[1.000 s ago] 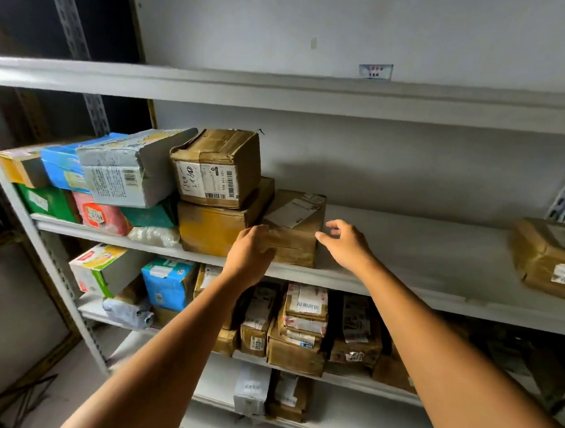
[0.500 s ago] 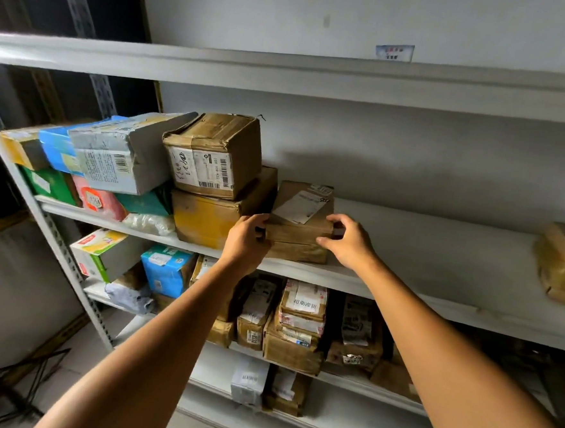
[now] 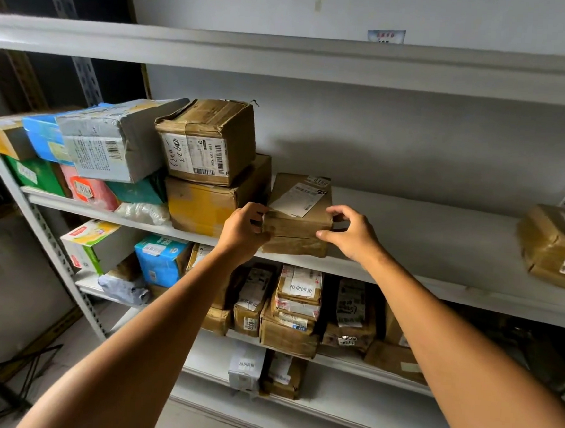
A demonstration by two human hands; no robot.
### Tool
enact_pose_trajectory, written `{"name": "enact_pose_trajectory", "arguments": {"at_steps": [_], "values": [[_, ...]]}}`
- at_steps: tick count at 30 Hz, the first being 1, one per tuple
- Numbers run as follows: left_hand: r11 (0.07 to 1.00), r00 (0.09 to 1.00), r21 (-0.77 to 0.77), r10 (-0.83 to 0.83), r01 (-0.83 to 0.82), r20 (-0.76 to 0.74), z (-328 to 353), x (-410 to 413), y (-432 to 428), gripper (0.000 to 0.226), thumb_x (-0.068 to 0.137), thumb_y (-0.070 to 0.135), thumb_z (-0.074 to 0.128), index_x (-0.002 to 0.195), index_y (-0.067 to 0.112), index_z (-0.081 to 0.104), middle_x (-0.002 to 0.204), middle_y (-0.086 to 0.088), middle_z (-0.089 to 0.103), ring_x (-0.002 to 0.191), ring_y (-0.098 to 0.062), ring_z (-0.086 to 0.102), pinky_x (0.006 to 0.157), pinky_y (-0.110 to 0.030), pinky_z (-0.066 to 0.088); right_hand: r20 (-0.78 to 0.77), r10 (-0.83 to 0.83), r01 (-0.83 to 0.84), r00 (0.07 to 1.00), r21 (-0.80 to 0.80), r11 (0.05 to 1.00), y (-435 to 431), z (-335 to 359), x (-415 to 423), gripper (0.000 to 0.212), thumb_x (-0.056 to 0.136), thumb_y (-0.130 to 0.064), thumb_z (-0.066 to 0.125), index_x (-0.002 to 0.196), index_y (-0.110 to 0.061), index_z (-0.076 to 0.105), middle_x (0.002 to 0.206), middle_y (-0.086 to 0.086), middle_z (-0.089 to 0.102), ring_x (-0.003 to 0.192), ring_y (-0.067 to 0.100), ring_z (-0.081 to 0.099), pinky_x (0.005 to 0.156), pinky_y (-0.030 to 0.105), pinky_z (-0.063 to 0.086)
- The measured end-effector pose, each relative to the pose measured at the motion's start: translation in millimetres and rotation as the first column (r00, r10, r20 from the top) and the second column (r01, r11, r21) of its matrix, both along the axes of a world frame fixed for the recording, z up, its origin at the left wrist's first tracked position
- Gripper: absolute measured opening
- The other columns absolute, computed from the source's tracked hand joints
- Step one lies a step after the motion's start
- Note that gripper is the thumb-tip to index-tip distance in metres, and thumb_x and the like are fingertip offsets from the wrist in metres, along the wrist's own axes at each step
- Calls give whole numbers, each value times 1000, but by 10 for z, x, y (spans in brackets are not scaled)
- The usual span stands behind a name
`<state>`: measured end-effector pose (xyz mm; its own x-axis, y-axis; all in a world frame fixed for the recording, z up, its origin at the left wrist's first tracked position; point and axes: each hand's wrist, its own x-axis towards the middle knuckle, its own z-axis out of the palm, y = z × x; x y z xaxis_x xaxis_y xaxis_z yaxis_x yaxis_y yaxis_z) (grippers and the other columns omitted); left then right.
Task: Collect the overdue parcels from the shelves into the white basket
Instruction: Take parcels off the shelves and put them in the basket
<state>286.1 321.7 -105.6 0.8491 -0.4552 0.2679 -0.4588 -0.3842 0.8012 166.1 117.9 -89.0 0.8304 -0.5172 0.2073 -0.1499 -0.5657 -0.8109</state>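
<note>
- Under my forearms, a row of small cartons (image 3: 295, 315) stands on the lower shelf (image 3: 341, 363).
- My left hand (image 3: 243, 231) grips the left end of the brown parcel (image 3: 299, 215), with the thumb on its front face and the fingers curled round the side.
- My right hand (image 3: 353, 235) grips the right end, thumb low on the front and fingers hooked over the top corner.
- The brown parcel sits at the front edge of the middle shelf (image 3: 439, 245), white label facing up.
- Just beside it on the left is a yellow-brown box (image 3: 208, 205) with a taped box (image 3: 209, 138) on top.
- Well apart on the right lies another wrapped parcel (image 3: 556, 246).
</note>
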Motion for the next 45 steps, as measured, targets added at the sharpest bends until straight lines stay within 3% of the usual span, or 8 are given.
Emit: {"name": "enact_pose_trajectory", "arguments": {"at_steps": [4, 12, 19, 24, 29, 31, 37, 45], "values": [[1000, 1000, 12, -26, 26, -14, -31, 21, -82, 69, 80, 9, 80, 140, 21, 48, 129, -2, 61, 100, -20, 66, 80, -35, 61, -8, -2, 2, 1000, 28, 1000, 16, -5, 11, 64, 75, -22, 83, 132, -28, 55, 134, 0, 53, 124, 17, 47, 92, 26, 39], [999, 995, -36, -25, 21, -96, -90, 43, -134, 85, 76, 7, 83, 149, 16, 40, 136, -4, 58, 118, -22, 60, 97, -43, 55, -14, -51, 53, 999, 124, 991, 10, -123, 9, 80, 74, -21, 85, 143, -21, 46, 145, 5, 49, 135, 22, 44, 105, 33, 37], [993, 990, -80, -95, 87, -105, -104, -89, -90, 84, 76, 2, 81, 148, 15, 40, 125, 8, 52, 113, -15, 56, 93, -34, 55, -20, -75, 77, 997, 82, 994, 58, -140, -152, 81, 73, -24, 86, 143, -21, 46, 144, 4, 50, 132, 22, 46, 103, 31, 38], [989, 989, -100, -119, 110, -88, -119, -177, -25, 82, 74, 4, 84, 144, 17, 44, 133, 0, 58, 112, -19, 61, 84, -31, 58, -10, -112, 112, 994, 84, 990, 144, -149, -294, 79, 74, -23, 85, 143, -21, 47, 144, 4, 50, 134, 23, 45, 106, 34, 39], [975, 975, -147, -183, 164, -128, -105, -270, 120, 79, 74, 2, 83, 143, 22, 49, 125, 5, 61, 97, -12, 64, 62, -15, 56, -6, -143, 143, 990, 158, 977, 329, -150, -539, 83, 73, -23, 86, 144, -27, 45, 146, 3, 48, 135, 24, 45, 108, 42, 44], [962, 960, -170, -240, 215, -141, -104, -300, 172, 77, 74, 0, 83, 140, 22, 51, 123, 5, 62, 99, -13, 64, 62, -18, 58, 8, -191, 186, 982, 189, 964, 412, -176, -649, 85, 67, -29, 89, 142, -33, 47, 144, 1, 50, 131, 23, 49, 103, 48, 49], [911, 909, -261, -371, 318, -187, -117, -421, 312, 76, 73, -3, 82, 138, 22, 52, 128, 1, 62, 108, -23, 66, 77, -41, 62, 55, -293, 278, 954, 189, 942, 672, -153, -924, 85, 65, -28, 90, 140, -34, 49, 142, -2, 53, 129, 20, 51, 102, 46, 50], [896, 897, -249, -413, 369, -155, -9, -846, 497, 76, 73, -1, 82, 140, 21, 52, 133, 1, 58, 114, -23, 61, 84, -41, 61, 90, -337, 321, 937, 155, 934, 925, -79, -1421, 81, 72, -25, 86, 143, -29, 47, 145, 0, 50, 136, 20, 42, 110, 45, 42]]}}
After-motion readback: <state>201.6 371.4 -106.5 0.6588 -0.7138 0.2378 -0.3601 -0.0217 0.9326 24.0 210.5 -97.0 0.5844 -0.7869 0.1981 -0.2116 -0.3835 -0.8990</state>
